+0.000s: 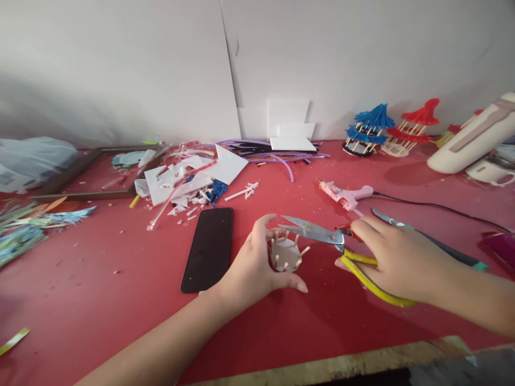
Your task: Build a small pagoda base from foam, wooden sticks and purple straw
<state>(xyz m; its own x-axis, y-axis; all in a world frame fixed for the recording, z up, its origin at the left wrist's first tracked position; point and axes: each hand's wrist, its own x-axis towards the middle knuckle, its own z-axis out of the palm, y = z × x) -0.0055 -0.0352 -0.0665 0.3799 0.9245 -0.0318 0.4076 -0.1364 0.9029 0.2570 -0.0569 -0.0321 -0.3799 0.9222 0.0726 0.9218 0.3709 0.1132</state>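
Observation:
A small white round disc (pixel 286 255) with short wooden sticks standing around its rim sits low over the red table. My left hand (pixel 257 260) curves around its left side, with the thumb in front and the fingers behind. In my right hand (pixel 396 257) is a pair of scissors (pixel 322 231) with yellow handles, the blades slightly apart. The blade tips point left, above the far sticks of the disc. One end of the dark red thing near the scissors' pivot is hidden by my right fingers.
A black phone (pixel 208 249) lies left of my left hand. Behind are a pink glue gun (pixel 346 194) with its cord, white scraps (pixel 181 179) and purple strips (pixel 257 151). Blue (pixel 368 131) and red (pixel 414 128) pavilion models stand back right, beside a leaning cream bottle (pixel 470 136). A green-handled cutter (pixel 446 247) lies beyond my right hand.

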